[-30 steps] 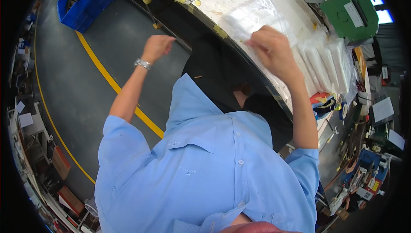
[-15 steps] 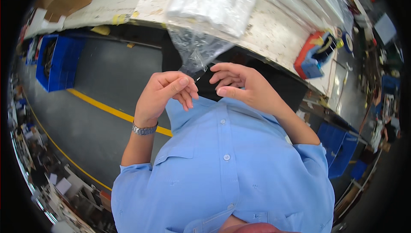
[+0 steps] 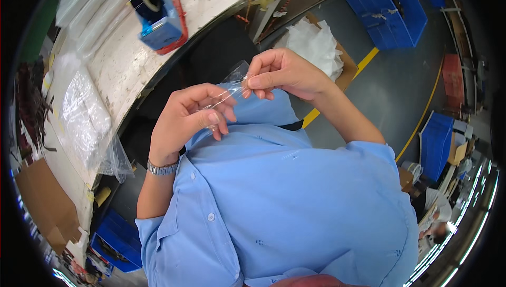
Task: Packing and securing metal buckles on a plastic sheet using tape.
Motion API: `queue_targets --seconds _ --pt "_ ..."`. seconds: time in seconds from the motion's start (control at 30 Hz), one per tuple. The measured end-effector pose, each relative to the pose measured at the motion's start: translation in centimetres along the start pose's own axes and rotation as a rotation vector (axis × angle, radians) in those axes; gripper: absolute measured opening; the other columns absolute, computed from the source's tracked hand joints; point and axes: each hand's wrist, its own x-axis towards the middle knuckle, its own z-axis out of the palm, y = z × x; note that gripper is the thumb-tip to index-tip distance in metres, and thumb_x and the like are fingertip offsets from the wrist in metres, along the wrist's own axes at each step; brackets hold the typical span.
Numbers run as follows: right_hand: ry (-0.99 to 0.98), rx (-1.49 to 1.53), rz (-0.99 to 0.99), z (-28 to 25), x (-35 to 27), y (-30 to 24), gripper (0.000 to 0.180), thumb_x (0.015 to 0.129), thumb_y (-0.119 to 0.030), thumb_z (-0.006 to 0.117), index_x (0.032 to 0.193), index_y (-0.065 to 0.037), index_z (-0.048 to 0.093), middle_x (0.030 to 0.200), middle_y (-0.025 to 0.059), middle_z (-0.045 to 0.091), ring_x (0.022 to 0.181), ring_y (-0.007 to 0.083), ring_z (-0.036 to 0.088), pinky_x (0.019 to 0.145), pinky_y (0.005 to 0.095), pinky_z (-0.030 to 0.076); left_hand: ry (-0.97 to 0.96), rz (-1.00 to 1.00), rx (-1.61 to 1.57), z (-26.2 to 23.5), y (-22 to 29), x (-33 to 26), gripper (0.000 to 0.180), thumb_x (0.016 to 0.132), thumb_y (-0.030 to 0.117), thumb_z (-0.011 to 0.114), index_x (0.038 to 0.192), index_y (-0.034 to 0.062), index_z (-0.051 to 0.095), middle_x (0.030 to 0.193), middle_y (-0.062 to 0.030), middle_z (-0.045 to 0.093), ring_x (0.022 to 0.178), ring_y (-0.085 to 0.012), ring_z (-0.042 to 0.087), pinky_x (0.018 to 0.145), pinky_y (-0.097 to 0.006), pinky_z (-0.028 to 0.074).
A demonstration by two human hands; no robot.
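Both of my hands are raised in front of my chest, over my light blue shirt (image 3: 295, 197). A small clear plastic bag (image 3: 233, 82) is stretched between them. My left hand (image 3: 191, 114), with a metal watch on its wrist, pinches the bag's lower end with thumb and fingers. My right hand (image 3: 282, 72) pinches the upper edge of the bag between thumb and forefinger. The two hands almost touch. Much of the bag is hidden behind my fingers.
A white workbench (image 3: 126, 60) curves along the upper left, bearing a blue and red tape dispenser (image 3: 158, 7) and a pile of clear bags (image 3: 84, 113). A cardboard box of white sheets (image 3: 316, 44) stands on the grey floor. Blue crates (image 3: 390, 7) and a yellow line (image 3: 369, 60) lie beyond.
The view has swung round, so the bench now lies at the upper left. My hands have drawn closer together on the clear bag, right in front of my chest.
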Motion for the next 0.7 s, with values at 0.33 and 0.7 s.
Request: queue_targets --seconds 0.33,0.7 --pt "1.512 -0.906 -0.324 -26.8 -13.3 4.2 0.015 0.099 -0.017 0.072 0.098 -0.003 0.075 0.098 0.0083 0.080 0.087 0.0201 0.076 0.077 0.0344 0.058 0.034 -0.072 0.057 1.7 -2.1 6.2 0.039 0.107 0.023 0.065 0.133 -0.0051 0.067 0.113 -0.0141 0.075 0.095 -0.0186 0.073 0.086 -0.033 0.060" --pt "1.100 -1.577 0.196 -36.5 -4.5 29.1 0.013 0.086 -0.014 0.069 0.087 -0.005 0.079 0.094 0.0202 0.075 0.098 0.0406 0.069 0.087 0.0510 0.057 0.291 -0.193 0.123 2.1 -2.9 4.8 0.032 0.111 0.021 0.058 0.129 -0.0043 0.068 0.111 -0.0117 0.075 0.094 -0.0162 0.071 0.089 -0.031 0.057"
